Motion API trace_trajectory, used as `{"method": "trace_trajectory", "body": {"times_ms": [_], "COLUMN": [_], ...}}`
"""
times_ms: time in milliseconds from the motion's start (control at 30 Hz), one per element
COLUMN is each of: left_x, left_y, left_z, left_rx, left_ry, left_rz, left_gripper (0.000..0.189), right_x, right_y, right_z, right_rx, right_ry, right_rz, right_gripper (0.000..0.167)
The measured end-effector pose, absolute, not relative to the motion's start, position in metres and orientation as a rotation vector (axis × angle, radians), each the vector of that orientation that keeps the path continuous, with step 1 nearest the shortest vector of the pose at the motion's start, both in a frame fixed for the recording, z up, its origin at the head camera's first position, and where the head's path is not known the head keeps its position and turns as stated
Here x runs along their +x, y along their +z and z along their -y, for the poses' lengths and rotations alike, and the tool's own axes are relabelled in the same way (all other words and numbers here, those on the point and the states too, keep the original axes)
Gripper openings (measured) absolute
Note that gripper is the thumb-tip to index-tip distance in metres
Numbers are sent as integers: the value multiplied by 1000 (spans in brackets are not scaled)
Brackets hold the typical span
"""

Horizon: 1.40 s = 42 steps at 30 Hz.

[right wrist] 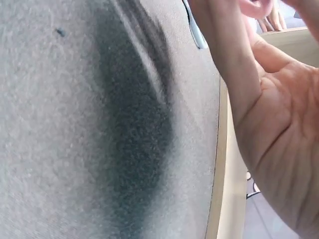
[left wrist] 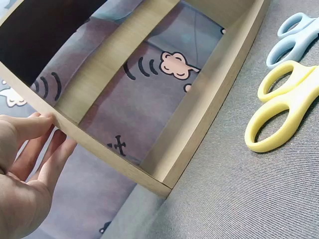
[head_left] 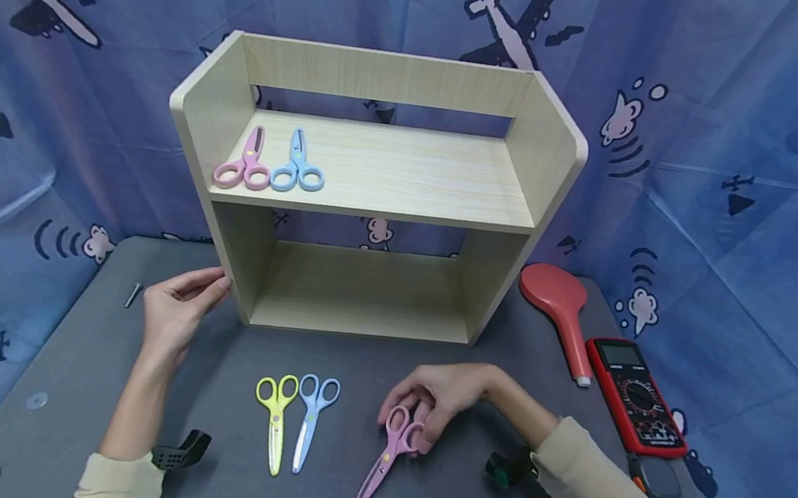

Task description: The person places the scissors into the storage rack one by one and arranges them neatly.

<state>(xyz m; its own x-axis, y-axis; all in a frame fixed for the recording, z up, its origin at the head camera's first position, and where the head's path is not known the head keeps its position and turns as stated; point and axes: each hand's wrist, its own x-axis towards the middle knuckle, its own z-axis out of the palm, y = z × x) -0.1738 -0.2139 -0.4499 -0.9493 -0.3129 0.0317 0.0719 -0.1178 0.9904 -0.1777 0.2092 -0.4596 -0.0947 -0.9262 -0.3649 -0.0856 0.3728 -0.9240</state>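
Observation:
My left hand [head_left: 174, 312] grips the left side panel of a two-tier wooden shelf [head_left: 409, 175]. In the left wrist view its thumb lies on the panel's front edge, with the fingers behind. My right hand [head_left: 447, 398] holds pink scissors [head_left: 381, 467] by the handle loops, blades pointing toward the near side of the table. Yellow scissors [head_left: 276, 435] and light blue scissors [head_left: 305, 437] lie side by side between the hands, handles toward the shelf. On the upper tier, another pair of pink scissors [head_left: 253, 150] sits at the left beside another blue pair [head_left: 298, 153].
Right of the shelf lie a red paddle-shaped object [head_left: 556, 291] and a red multimeter [head_left: 640, 399], with a dark rounded item [head_left: 658, 480] below. A small screw [head_left: 133, 296] and a clear disc [head_left: 37, 401] are on the left of the grey table [head_left: 215, 494]. A patterned blue curtain [head_left: 753, 203] hangs behind.

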Motion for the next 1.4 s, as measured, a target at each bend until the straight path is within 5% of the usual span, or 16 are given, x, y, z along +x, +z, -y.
{"method": "trace_trajectory", "body": {"times_ms": [800, 1133, 1400], "left_x": [-175, -174, -174], "left_y": [-449, -450, -450], "left_z": [214, 214, 214], "left_rx": [244, 261, 249], "left_ry": [-2165, -2157, -2160], "left_rz": [1869, 1888, 1878], "left_gripper": [31, 32, 32], "right_x": [-152, -160, -177], "right_y": [-352, -301, -272], "right_z": [-210, -202, -184], "right_rx": [-1094, -1282, -1136], "right_ry": [-1400, -1578, -1734], "right_rz": [-1809, -2048, -2283], "right_gripper": [65, 68, 71]}}
